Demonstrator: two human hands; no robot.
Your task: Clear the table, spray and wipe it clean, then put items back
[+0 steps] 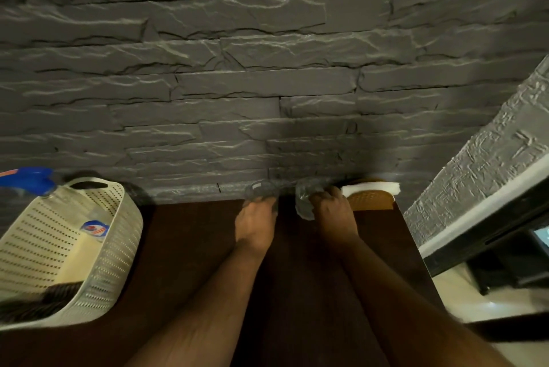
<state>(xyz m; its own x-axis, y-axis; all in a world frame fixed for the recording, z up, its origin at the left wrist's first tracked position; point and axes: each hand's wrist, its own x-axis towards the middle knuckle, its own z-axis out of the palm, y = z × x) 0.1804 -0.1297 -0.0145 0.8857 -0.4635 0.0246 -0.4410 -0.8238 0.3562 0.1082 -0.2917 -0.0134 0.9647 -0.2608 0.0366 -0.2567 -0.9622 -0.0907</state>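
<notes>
Head view: left hand (256, 225) and right hand (332, 212) each grip a glass (260, 189) mid-frame, by the counter (193, 247) back edge

Grey stone-textured wall (237, 84) behind

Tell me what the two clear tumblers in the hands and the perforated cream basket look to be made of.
The two clear tumblers, left one and right one, look like glass or clear plastic: the wall shows through them, and blur leaves it open. The perforated cream basket looks like matte moulded plastic, with even rows of punched holes.
</notes>
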